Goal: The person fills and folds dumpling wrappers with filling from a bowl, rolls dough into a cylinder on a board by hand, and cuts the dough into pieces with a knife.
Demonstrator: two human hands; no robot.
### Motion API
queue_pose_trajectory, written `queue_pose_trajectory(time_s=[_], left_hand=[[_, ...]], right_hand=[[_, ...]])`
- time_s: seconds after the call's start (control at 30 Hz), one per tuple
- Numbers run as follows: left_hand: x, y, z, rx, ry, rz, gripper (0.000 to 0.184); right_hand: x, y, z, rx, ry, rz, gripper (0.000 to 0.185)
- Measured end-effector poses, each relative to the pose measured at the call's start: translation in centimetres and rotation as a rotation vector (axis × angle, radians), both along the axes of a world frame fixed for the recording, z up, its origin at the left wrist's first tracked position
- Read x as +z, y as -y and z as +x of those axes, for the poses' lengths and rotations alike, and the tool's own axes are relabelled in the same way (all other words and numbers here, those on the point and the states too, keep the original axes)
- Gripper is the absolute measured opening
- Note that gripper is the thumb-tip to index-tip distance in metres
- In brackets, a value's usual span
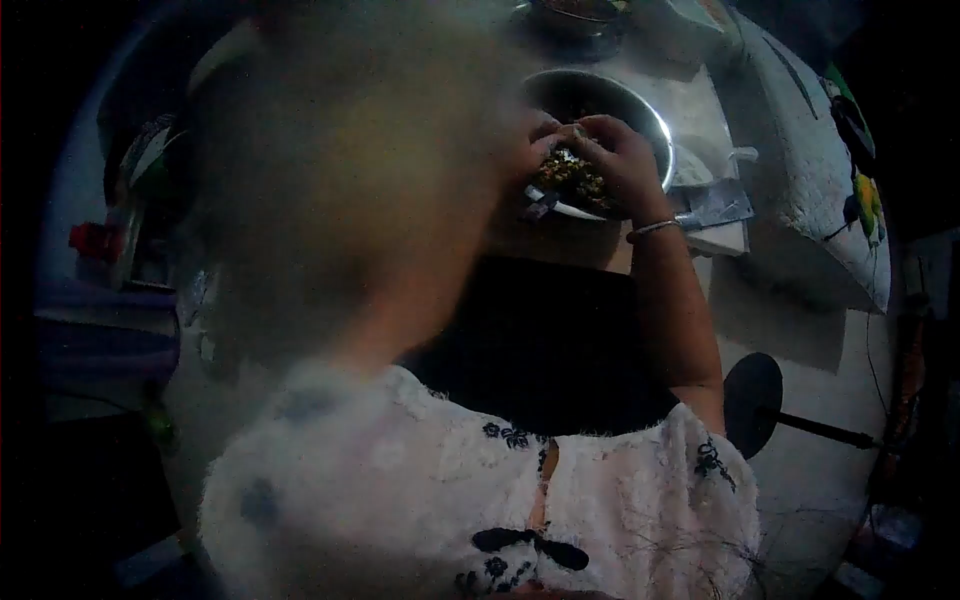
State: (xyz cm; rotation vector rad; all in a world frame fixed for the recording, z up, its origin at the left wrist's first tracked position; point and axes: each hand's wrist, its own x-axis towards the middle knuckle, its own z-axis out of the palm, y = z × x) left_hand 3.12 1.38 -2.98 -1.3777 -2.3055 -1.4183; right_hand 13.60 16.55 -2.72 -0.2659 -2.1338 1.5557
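Observation:
A round metal bowl (668, 150) holds a chopped mixture (575, 182) of dark green and yellowish bits. Over it, my left hand (532, 145) and my right hand (622, 165) meet, fingertips together. A small pale piece, perhaps dough, seems to be pinched between them, but its kind is unclear. My right fingers are curled inward, and a bracelet circles that wrist. Much of my left hand and forearm is hidden behind a blurry smear on the lens. At the bowl's near rim rests a small shiny object (541, 203), possibly a utensil's end.
Right of the bowl lies a flat grey blade-like object (718, 204) at the table's edge (735, 238). Another bowl (575, 15) stands at the back. A whitish block-like surface (815, 170) rises on the right. A dark round disc (752, 405) with a rod sits beside my right elbow.

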Motion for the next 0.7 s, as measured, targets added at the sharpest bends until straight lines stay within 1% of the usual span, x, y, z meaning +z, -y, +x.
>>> queue_pose_trajectory(time_s=[0.07, 0.1, 0.17, 0.27, 0.33, 0.4, 0.47, 0.5, 0.57, 0.63, 0.7], left_hand=[[-0.5, -0.1, -0.5, 0.026, -0.040, -0.016, 0.018], [-0.7, -0.2, -0.7, 0.026, -0.063, 0.015, 0.018], [-0.7, -0.2, -0.6, 0.026, -0.085, 0.044, 0.017], [-0.4, 0.0, -0.3, 0.031, -0.012, 0.035, 0.015], [-0.7, -0.1, -0.7, -0.006, 0.042, 0.061, 0.013], [-0.5, 0.1, -1.0, -0.024, 0.031, 0.052, 0.013], [-0.2, 0.2, -1.0, -0.043, 0.020, 0.042, 0.013], [0.0, 0.3, -0.9, -0.046, 0.040, 0.031, 0.013], [0.0, 0.3, -0.9, -0.049, 0.059, 0.020, 0.013], [-0.4, 0.0, -1.2, -0.068, 0.135, 0.018, 0.014], [-0.3, 0.1, -1.2, -0.088, 0.130, 0.037, 0.014]], right_hand=[[0.2, 0.0, 0.3, 0.041, -0.036, 0.000, 0.028], [0.3, 0.0, 0.3, 0.043, -0.038, 0.000, 0.028], [0.4, 0.0, 0.3, 0.034, 0.020, -0.052, 0.031], [0.6, -0.1, 0.2, 0.016, 0.083, -0.111, 0.033], [0.2, -0.7, 0.2, 0.024, 0.072, -0.104, 0.032], [-0.1, -1.1, 0.1, 0.032, 0.061, -0.097, 0.032], [0.0, -1.1, 0.0, 0.082, 0.047, -0.224, 0.029], [0.2, -0.9, 0.1, 0.082, 0.047, -0.224, 0.029], [0.7, -0.4, 0.4, 0.033, 0.008, -0.124, 0.031], [0.4, -0.5, 0.4, 0.031, -0.030, -0.120, 0.034], [0.2, -0.7, 0.4, 0.032, -0.069, -0.118, 0.037]])
